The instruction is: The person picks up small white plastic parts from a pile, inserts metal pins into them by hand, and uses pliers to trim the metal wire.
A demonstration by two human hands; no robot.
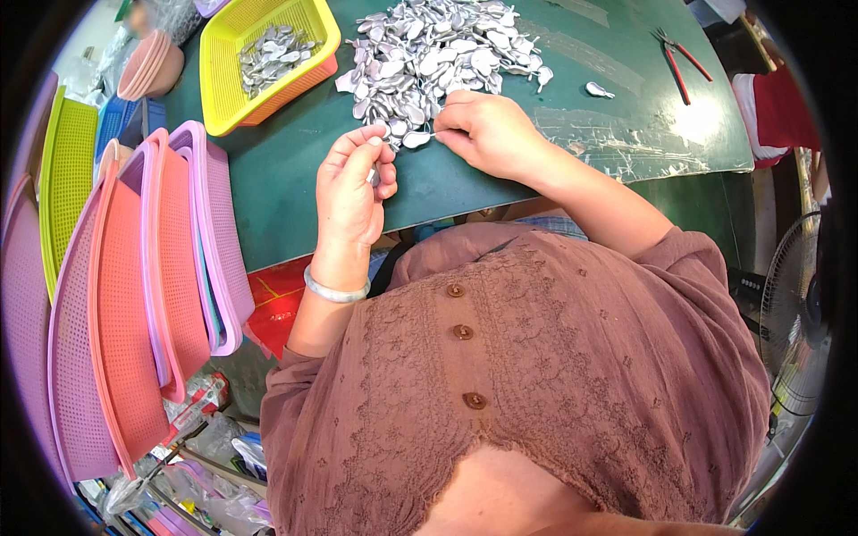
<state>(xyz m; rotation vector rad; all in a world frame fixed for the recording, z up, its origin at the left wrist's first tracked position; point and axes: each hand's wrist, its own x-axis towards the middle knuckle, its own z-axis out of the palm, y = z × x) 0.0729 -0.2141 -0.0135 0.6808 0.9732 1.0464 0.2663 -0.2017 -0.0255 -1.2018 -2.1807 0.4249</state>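
A heap of small silver, spoon-shaped pieces (429,67) lies on the green tabletop (295,188) in front of me. My left hand (347,192) is closed at the heap's near left edge. Silver shows between its thumb and forefinger, and another silver piece (374,176) is tucked in the curled fingers; how many it holds is hidden. At the near edge of the heap, my right hand (492,134) is pinched at the thin end of one silver piece (416,139), which rests by the table surface.
Left of the heap, a yellow basket (219,85) nested in an orange one contains more silver pieces (275,58). Red-handled pliers (677,71) and a single silver piece (599,90) lie at the right. Stacked plastic baskets (134,313) stand left; a fan (795,304) is at far right.
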